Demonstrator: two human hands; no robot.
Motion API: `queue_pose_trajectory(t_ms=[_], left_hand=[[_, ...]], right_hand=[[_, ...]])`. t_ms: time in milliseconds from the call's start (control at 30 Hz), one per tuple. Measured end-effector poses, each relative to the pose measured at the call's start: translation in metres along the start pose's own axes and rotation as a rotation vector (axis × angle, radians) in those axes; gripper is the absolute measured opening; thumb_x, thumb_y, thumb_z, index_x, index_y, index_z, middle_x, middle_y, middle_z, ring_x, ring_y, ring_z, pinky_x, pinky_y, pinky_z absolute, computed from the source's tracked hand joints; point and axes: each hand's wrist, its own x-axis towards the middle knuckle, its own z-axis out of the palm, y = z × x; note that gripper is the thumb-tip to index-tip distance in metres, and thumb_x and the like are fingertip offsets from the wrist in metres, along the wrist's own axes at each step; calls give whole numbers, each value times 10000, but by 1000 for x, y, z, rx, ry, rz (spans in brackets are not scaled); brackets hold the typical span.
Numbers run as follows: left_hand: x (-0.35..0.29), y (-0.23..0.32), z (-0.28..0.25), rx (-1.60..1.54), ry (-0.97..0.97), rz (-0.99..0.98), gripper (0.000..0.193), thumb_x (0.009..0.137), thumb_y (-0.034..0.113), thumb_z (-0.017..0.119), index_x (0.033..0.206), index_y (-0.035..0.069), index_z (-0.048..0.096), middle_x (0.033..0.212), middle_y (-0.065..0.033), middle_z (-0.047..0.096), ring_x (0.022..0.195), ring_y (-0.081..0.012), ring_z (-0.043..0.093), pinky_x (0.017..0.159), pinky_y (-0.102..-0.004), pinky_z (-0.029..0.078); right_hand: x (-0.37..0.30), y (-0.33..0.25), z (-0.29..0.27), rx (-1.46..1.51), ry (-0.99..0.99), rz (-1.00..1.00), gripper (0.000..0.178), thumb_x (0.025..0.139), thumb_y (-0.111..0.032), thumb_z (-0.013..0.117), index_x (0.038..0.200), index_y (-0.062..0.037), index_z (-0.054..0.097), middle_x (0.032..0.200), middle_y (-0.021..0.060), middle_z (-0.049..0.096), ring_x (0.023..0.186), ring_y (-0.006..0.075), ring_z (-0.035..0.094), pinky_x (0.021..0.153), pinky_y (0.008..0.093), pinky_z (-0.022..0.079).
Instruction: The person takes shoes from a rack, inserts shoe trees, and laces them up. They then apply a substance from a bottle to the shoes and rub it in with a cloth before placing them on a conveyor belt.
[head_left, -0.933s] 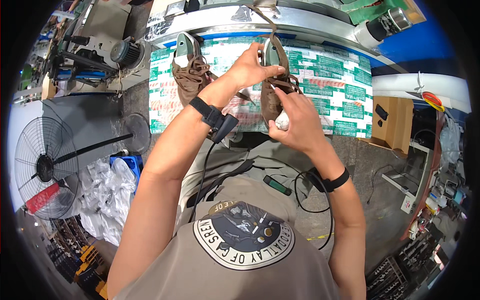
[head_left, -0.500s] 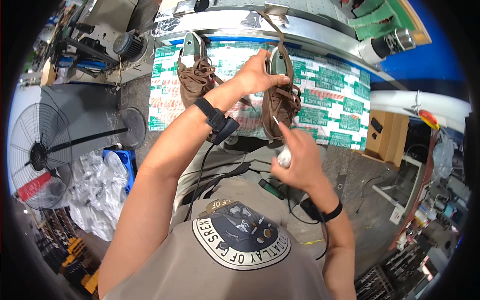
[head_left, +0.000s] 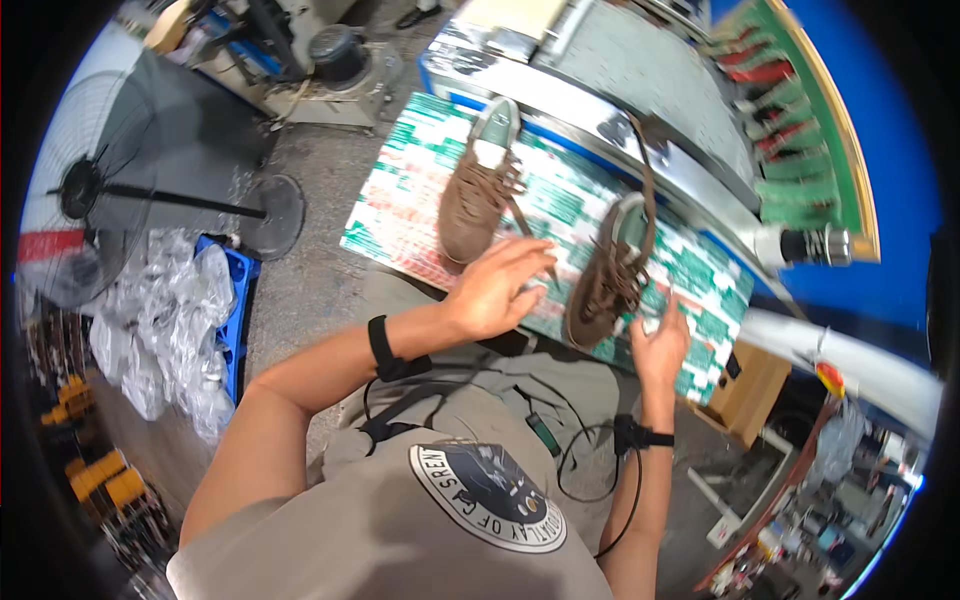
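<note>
Left hand (head_left: 497,287): fingers spread flat, released, lying on the printed green-and-white board (head_left: 420,200) between two brown lace-up shoes. Right hand (head_left: 660,345): fingers curled at the board's near edge, just beside the toe of the right shoe (head_left: 605,280); whether they grasp anything cannot be told. The left shoe (head_left: 480,190) lies apart, untouched. One black wristband on each wrist. One blue crate (head_left: 235,310) on the floor holds clear plastic bags (head_left: 165,320), count indistinct. One standing fan (head_left: 85,190), partly cut off.
</note>
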Motion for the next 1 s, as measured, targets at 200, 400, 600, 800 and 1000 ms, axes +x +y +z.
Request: queue_pose_trajectory(t_ms=[200, 400, 600, 800, 1000], left_hand=[[17, -60, -70, 263, 412, -254, 833, 870, 209, 866, 1544, -60, 459, 1548, -315, 516, 1450, -494, 489, 1242, -527, 393], [39, -100, -28, 107, 463, -330, 1048, 756, 224, 942, 1601, -28, 376, 1480, -270, 552, 1419, -465, 503, 1221, -521, 410], [34, -99, -28, 93, 386, -431, 1063, 754, 245, 908, 1617, -16, 346, 1552, -287, 469, 1453, -476, 457, 1236, -538, 393], [35, -105, -44, 57, 272, -416, 1094, 750, 286, 910, 1629, -28, 340, 1579, -286, 423, 1450, -494, 437, 1221, -552, 402], [38, -110, -54, -53, 253, -451, 1077, 706, 271, 909, 1615, 10, 393, 1580, -228, 462, 1462, -448, 465, 1231, -532, 413]], right_hand=[[16, -82, -17, 495, -68, 109, 879, 945, -292, 807, 1622, 101, 407, 1600, 338, 503, 1487, 460, 504, 1263, 508, 359], [25, -130, 39, 988, 93, 194, 834, 928, -57, 845, 1598, 26, 354, 1409, 155, 609, 1253, 240, 649, 1035, 391, 553], [29, -103, -14, 1177, -140, 488, 726, 912, -84, 834, 1551, 7, 501, 1349, 76, 649, 1154, 206, 654, 1052, 364, 505], [180, -227, -94, 902, -452, -30, 832, 826, -264, 917, 1507, 30, 539, 1335, 131, 702, 1240, 254, 684, 1086, 408, 527], [394, -346, -65, 351, -323, -485, 787, 789, -247, 881, 1474, 14, 595, 1222, 219, 800, 1129, 293, 772, 1004, 366, 578]])
